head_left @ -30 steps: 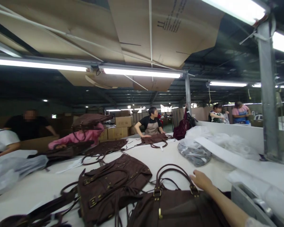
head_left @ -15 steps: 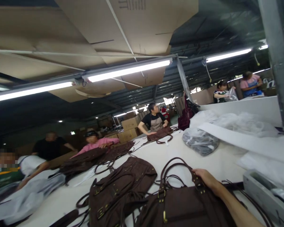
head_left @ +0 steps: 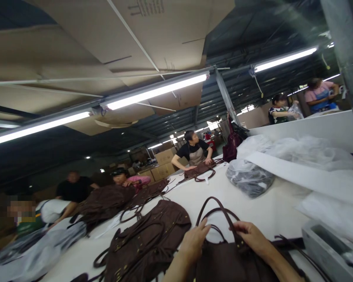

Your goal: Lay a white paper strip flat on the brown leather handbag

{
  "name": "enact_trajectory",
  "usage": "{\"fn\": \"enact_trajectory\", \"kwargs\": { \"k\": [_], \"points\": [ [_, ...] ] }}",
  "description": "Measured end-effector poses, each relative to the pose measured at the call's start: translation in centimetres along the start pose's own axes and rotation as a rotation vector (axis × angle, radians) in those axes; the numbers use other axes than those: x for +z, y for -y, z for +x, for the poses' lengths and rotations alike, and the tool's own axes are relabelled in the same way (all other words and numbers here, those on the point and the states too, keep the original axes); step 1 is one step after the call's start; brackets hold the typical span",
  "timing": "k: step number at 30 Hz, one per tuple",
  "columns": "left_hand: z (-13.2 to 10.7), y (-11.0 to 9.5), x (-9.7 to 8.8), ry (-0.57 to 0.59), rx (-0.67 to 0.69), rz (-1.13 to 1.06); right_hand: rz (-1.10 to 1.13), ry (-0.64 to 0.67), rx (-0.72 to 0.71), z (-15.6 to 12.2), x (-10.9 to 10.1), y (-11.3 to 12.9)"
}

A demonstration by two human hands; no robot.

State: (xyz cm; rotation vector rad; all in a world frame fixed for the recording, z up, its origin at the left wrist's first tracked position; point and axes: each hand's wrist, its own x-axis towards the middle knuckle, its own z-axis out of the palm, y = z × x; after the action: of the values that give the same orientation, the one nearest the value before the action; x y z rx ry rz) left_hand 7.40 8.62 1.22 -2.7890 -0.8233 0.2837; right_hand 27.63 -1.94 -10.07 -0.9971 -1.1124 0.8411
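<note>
A dark brown handbag [head_left: 223,260] with two looped handles lies on the white table right in front of me. My right hand [head_left: 251,237] has thumb and fingers closed on the right base of its handle [head_left: 219,201]. At the left base of that handle is my left hand [head_left: 193,241], its fingers bent around the strap there and partly hiding it. To the left, a second brown handbag [head_left: 148,239] with brass-coloured studs and buckles lies flat, its straps loose on the table.
On the right are a grey bin [head_left: 326,239], a plastic-wrapped dark bundle [head_left: 248,178] and clear plastic bags [head_left: 308,154]. A co-worker [head_left: 194,150] across the table handles another brown bag [head_left: 200,169]. Further co-workers sit on the left behind more bags [head_left: 107,199].
My left hand has come into view and reached the left base of the handbag's handle. My right hand stays at the right base. The view has tilted slightly.
</note>
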Motion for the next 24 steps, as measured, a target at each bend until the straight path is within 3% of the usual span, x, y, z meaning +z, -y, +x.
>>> {"fn": "enact_trajectory", "kwargs": {
  "k": [4, 9, 18, 24],
  "points": [
    [3.6, 0.6, 0.9, 0.144, 0.151, 0.07, 0.078, 0.044, -0.053, 0.1, -0.2, 0.4],
    [5.9, 0.8, 2.0, 0.197, 0.174, 0.137, 0.07, 0.037, -0.031, -0.4, -0.5, 0.7],
    [4.9, 1.3, 1.8, 0.082, 0.126, 0.183, -0.047, -0.056, -0.025, -0.1, -0.6, -0.1],
    [6.6, 1.5, 0.2, -0.048, 0.042, 0.065, -0.033, -0.027, -0.028, -0.2, -0.5, 0.2]
  ]
}}
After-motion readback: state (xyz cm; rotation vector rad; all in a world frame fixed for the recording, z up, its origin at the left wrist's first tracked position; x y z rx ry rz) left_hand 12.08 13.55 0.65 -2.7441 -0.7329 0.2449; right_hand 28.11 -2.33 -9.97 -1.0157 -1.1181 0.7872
